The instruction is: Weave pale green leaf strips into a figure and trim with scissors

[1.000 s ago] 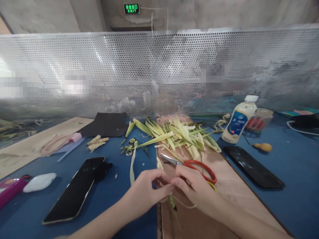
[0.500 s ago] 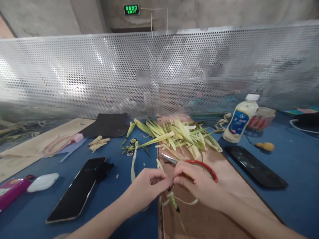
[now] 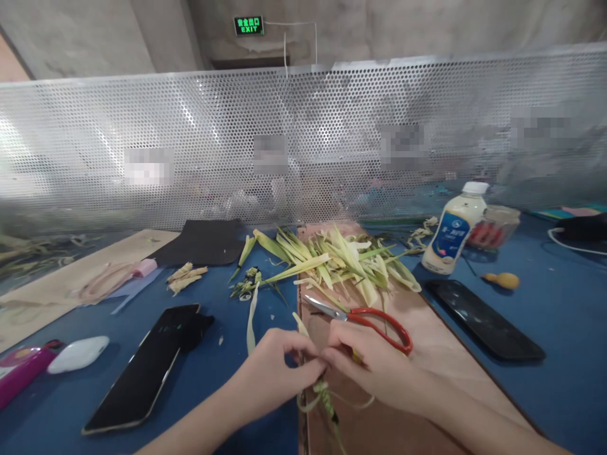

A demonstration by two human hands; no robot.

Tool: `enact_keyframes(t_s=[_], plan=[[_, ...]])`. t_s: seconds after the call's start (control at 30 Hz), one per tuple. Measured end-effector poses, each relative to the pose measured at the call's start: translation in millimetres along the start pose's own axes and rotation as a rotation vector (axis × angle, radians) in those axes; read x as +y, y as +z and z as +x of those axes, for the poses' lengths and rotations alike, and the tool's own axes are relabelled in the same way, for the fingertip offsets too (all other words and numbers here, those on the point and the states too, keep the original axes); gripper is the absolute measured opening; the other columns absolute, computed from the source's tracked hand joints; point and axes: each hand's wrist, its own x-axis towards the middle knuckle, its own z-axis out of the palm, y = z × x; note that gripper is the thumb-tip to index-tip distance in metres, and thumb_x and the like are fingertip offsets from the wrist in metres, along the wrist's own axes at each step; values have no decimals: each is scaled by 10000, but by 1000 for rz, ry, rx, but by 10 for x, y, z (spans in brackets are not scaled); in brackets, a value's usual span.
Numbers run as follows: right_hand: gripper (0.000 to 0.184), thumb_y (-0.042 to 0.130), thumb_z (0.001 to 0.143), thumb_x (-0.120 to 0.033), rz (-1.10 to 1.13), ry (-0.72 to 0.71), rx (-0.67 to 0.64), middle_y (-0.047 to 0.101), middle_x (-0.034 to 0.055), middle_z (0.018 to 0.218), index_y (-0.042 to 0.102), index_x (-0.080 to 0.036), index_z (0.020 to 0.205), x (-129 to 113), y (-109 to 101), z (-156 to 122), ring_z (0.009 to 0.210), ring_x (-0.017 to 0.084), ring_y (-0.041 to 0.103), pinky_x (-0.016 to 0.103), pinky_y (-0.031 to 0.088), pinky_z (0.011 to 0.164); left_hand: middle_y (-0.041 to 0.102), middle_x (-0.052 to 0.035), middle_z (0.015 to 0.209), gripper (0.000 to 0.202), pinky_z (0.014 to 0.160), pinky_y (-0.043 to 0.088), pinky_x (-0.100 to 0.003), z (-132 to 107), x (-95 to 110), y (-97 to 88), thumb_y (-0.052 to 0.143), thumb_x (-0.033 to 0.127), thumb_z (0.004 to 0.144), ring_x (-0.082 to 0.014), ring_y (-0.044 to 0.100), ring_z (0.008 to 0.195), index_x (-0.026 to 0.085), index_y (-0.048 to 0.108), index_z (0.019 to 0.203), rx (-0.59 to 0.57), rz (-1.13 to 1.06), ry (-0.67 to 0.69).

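My left hand point(image 3: 277, 366) and my right hand point(image 3: 367, 366) meet at the fingertips over the near end of a brown board point(image 3: 441, 373). Both pinch the top of a small woven piece of green leaf strips point(image 3: 325, 395), whose loose ends hang below my fingers. Red-handled scissors point(image 3: 374, 319) lie on the board just beyond my right hand, blades pointing left. A pile of pale green leaf strips point(image 3: 336, 259) covers the far end of the board.
A dark phone point(image 3: 145, 366) lies left of my hands, another phone point(image 3: 484, 319) to the right. A white bottle with a blue label point(image 3: 453, 230) and a clear jar point(image 3: 493, 226) stand at the back right. A perforated metal screen point(image 3: 303, 139) closes the far side.
My hands have stayed pinched together on the woven piece, shifting slightly toward me. The loose strip ends below my fingers have shifted. The view moved a little.
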Motion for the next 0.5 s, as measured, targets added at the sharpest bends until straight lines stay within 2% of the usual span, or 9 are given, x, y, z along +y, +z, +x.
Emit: enact_keyframes(t_s=[0.2,0.3,0.37,0.5], plan=[[222,425,837,-229,-47,83,-5,449,-51,608,426,-169,623,-36,48,24,563,73,401,193,288,504,583,2,598,187,603,373,-196,3,-19,22,534,261,701,-119,497,615,132,659,650,-17,-21,-7],[254,415,847,-235,-91,48,0,461,-45,613,421,-167,603,-48,34,34,577,74,424,191,309,519,592,0,606,182,609,376,-202,7,-2,17,544,263,696,-120,503,620,134,662,647,-29,-32,-13],[253,389,863,-250,-167,53,29,492,-34,646,450,-175,629,-19,-28,31,598,83,456,196,339,545,586,-2,579,201,598,377,-210,16,10,5,539,277,701,-118,500,595,132,660,632,-25,-54,-43],[196,375,863,-293,-353,174,126,533,16,746,520,-194,776,188,-228,-30,636,132,497,255,379,583,589,-10,573,217,559,381,-210,57,-19,-36,554,305,699,-111,501,551,128,647,616,4,-216,-112]])
